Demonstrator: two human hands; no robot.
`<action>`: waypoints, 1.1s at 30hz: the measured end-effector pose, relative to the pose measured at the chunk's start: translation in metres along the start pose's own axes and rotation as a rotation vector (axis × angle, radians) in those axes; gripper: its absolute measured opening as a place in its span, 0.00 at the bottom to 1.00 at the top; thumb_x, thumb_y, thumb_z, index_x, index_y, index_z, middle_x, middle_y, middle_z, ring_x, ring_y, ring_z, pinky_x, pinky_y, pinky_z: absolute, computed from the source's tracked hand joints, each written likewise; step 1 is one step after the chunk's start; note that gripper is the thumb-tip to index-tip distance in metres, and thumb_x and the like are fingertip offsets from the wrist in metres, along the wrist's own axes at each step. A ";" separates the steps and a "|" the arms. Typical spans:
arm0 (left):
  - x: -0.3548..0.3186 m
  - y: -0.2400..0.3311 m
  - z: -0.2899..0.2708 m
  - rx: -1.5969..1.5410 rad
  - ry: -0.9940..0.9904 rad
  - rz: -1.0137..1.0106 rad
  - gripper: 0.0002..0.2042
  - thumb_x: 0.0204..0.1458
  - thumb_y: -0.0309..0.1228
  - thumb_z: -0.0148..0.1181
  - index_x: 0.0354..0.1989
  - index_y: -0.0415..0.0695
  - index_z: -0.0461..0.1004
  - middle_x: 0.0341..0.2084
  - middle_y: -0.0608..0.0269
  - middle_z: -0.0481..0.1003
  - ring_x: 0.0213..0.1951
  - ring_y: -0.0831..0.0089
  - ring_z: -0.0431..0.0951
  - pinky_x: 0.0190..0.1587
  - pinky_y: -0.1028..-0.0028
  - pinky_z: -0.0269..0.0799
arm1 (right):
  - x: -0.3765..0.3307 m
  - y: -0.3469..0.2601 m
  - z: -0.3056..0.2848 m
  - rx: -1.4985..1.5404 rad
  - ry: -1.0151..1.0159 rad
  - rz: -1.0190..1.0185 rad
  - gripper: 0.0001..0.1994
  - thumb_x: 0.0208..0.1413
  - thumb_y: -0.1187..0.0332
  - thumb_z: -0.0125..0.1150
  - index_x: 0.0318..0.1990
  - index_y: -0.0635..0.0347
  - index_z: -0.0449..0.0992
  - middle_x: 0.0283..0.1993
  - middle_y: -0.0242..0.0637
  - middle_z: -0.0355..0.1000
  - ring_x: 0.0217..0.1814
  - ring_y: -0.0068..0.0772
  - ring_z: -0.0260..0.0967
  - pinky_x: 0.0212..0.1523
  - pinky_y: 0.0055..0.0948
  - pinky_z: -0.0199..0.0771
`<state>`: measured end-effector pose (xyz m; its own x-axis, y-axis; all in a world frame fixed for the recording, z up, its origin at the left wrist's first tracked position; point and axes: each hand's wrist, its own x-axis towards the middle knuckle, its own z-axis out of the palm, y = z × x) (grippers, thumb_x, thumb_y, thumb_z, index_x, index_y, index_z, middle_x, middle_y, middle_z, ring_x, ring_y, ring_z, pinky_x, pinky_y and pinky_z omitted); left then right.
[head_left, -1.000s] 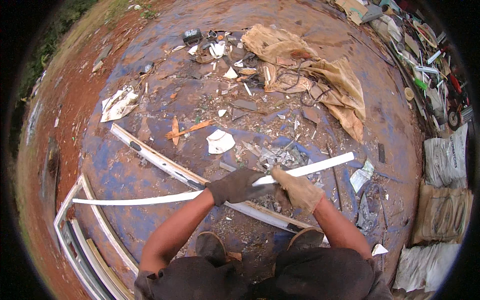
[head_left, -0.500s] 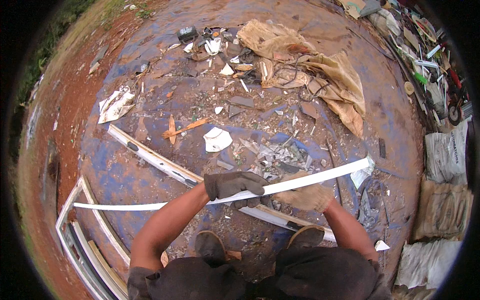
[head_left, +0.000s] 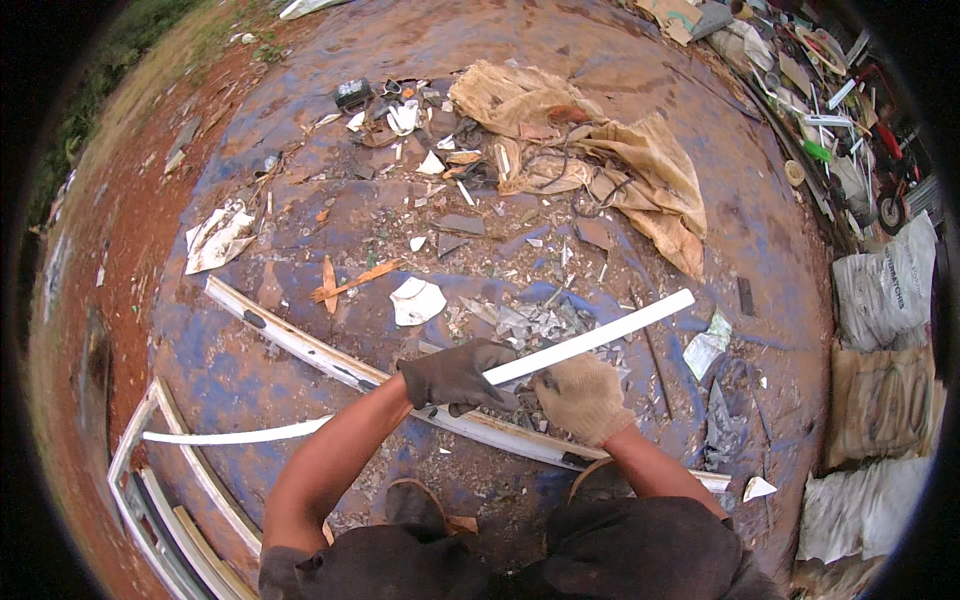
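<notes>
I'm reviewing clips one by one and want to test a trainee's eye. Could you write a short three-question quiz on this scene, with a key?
1. Choose one: the darker glove, closed around the white strip, is on the person's
A) right hand
B) left hand
C) neither hand

2. True or false: the tan sacking lies farther from the person's shoes than the hands are.

3. Short answer: what long thing lies slantwise on the blue sheet, passing below the left hand?

Key:
1. B
2. True
3. A long white frame piece
</notes>
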<state>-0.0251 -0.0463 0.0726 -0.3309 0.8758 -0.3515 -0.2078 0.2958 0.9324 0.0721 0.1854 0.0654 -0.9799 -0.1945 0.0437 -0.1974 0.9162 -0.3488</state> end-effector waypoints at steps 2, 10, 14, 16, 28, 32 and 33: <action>-0.001 0.003 0.001 0.171 0.144 0.113 0.18 0.53 0.37 0.75 0.43 0.41 0.74 0.24 0.67 0.73 0.17 0.81 0.72 0.16 0.79 0.68 | 0.001 -0.001 -0.008 0.266 0.018 -0.077 0.18 0.56 0.55 0.64 0.39 0.63 0.84 0.31 0.48 0.80 0.38 0.53 0.80 0.42 0.46 0.80; -0.001 0.013 -0.005 0.134 -0.015 -0.216 0.27 0.51 0.44 0.76 0.50 0.41 0.70 0.30 0.60 0.76 0.25 0.71 0.78 0.26 0.67 0.77 | 0.019 -0.023 -0.013 0.651 -0.394 0.194 0.19 0.63 0.54 0.60 0.50 0.59 0.84 0.41 0.49 0.83 0.43 0.43 0.81 0.45 0.39 0.78; -0.026 0.005 -0.006 0.524 0.149 0.158 0.33 0.51 0.53 0.74 0.54 0.40 0.70 0.33 0.52 0.79 0.36 0.59 0.81 0.42 0.59 0.79 | 0.020 -0.019 -0.004 0.510 -0.294 -0.020 0.15 0.63 0.57 0.61 0.46 0.58 0.84 0.37 0.45 0.82 0.38 0.44 0.80 0.38 0.39 0.77; -0.047 -0.008 0.001 0.633 0.177 0.008 0.42 0.50 0.59 0.71 0.64 0.40 0.66 0.41 0.47 0.79 0.45 0.51 0.81 0.52 0.55 0.74 | 0.016 -0.019 0.003 0.421 -0.116 -0.138 0.12 0.61 0.60 0.63 0.43 0.56 0.84 0.33 0.43 0.81 0.35 0.45 0.79 0.34 0.41 0.76; -0.033 -0.072 0.003 0.593 0.173 0.091 0.32 0.53 0.47 0.72 0.62 0.42 0.70 0.48 0.45 0.77 0.51 0.48 0.78 0.57 0.55 0.72 | 0.010 -0.022 0.005 0.140 0.292 -0.448 0.11 0.49 0.67 0.72 0.22 0.56 0.75 0.20 0.39 0.71 0.22 0.46 0.72 0.24 0.44 0.69; -0.021 -0.080 0.011 0.737 0.383 0.236 0.28 0.53 0.43 0.69 0.60 0.42 0.72 0.45 0.42 0.77 0.49 0.43 0.77 0.55 0.53 0.72 | -0.013 -0.028 0.009 0.013 0.193 -0.411 0.14 0.49 0.62 0.73 0.19 0.54 0.74 0.18 0.37 0.70 0.20 0.44 0.71 0.22 0.42 0.69; -0.017 -0.080 0.011 0.730 0.395 0.224 0.30 0.53 0.44 0.70 0.61 0.42 0.71 0.46 0.42 0.77 0.50 0.43 0.77 0.56 0.53 0.71 | -0.016 -0.029 0.011 0.038 0.186 -0.400 0.15 0.49 0.60 0.72 0.18 0.54 0.75 0.18 0.37 0.70 0.20 0.43 0.72 0.22 0.41 0.70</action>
<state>0.0069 -0.0805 0.0046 -0.6175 0.7860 -0.0299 0.5001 0.4216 0.7564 0.0942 0.1577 0.0642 -0.8157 -0.4618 0.3485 -0.5645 0.7671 -0.3047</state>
